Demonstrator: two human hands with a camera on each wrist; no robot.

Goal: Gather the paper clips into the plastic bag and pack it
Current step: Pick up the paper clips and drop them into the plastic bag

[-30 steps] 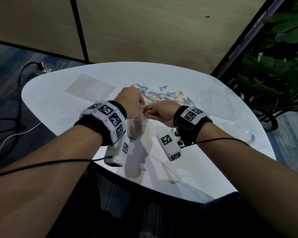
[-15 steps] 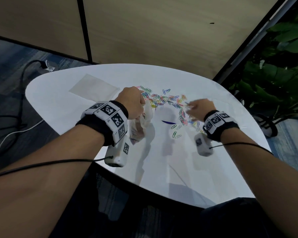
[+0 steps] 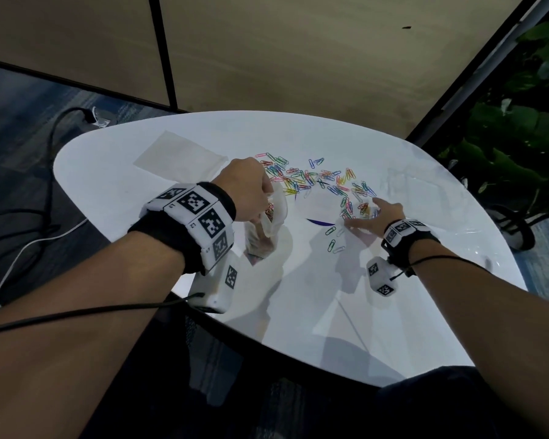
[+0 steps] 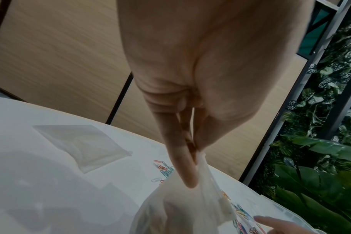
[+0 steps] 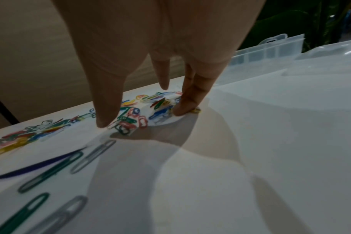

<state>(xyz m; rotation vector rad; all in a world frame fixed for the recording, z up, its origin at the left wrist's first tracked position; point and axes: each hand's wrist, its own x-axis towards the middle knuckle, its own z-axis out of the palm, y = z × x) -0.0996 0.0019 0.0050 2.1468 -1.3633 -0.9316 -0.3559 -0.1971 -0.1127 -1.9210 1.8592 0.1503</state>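
Many coloured paper clips (image 3: 314,180) lie scattered across the far middle of the white table (image 3: 314,296). My left hand (image 3: 267,198) pinches the mouth of a small translucent plastic bag (image 3: 267,223), which hangs to the tabletop with some clips inside. In the left wrist view the thumb and fingers (image 4: 190,166) pinch the bag (image 4: 186,205) at its top edge. My right hand (image 3: 366,213) is spread palm down at the right end of the pile. Its thumb and fingers (image 5: 182,109) stand straight on the table, either side of a small cluster of clips (image 5: 130,117).
A second flat plastic bag (image 3: 178,158) lies at the table's back left. A clear plastic box (image 5: 270,47) and clear film sit right of my right hand. Loose clips (image 3: 333,239) and a dark blue sliver (image 3: 320,222) lie nearer me. Plants (image 3: 520,137) stand right of the table.
My right hand left the bag's mouth and swung right onto the end of the clip pile, fingers now spread on the table. The left hand keeps its hold on the bag.
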